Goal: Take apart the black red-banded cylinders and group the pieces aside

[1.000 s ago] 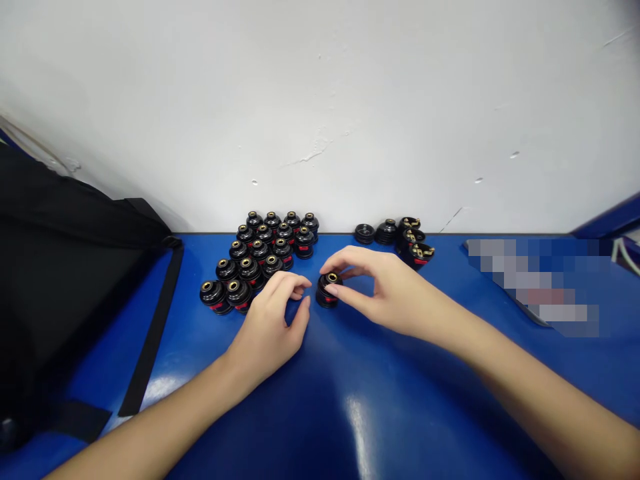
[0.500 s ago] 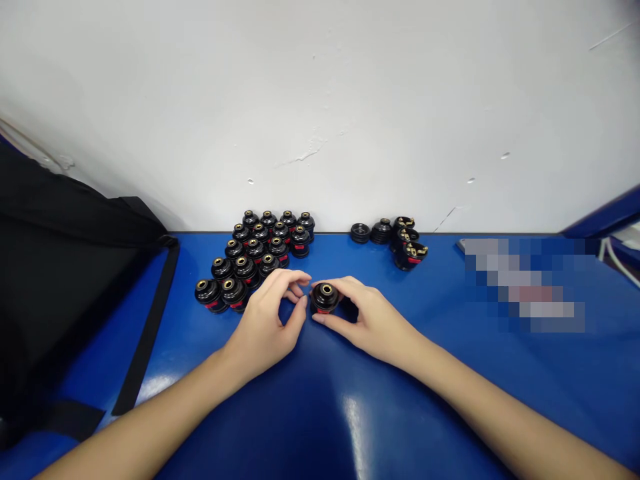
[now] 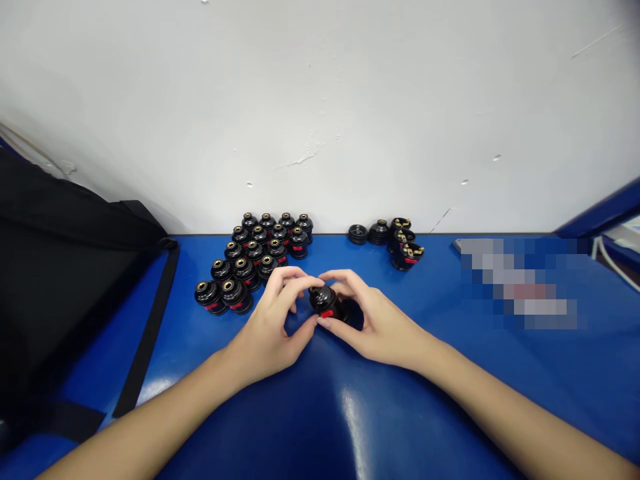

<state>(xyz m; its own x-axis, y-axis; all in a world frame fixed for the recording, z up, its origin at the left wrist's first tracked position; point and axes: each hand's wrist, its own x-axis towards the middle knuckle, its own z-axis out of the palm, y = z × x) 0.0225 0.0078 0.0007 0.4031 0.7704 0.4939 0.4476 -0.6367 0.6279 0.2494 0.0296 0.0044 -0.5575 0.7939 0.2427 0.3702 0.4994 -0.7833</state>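
Head view: both hands meet at the middle of the blue worktop, holding one black part between them. The part lies tilted, its narrow top turned toward the left hand, a red band showing on its lower side. The left hand comes in from the lower left; its thumb and forefinger are curled toward the part's top end, the fingers touching or nearly touching it, though whether they truly pinch it cannot be told. The right hand comes in from the lower right and cups the part's wider end, thumb beneath and fingers arched over, gripping it. The part seems to sit just at or slightly above the worktop surface.

Behind the left hand stands a cluster of like parts, upright, brass-topped, packed in rows reaching the white wall. Farther right, against the wall, is a smaller group of black rings and open pieces with brass inside. A black bag lies on the far left, its strap running down the worktop. A blurred patch sits on the right.
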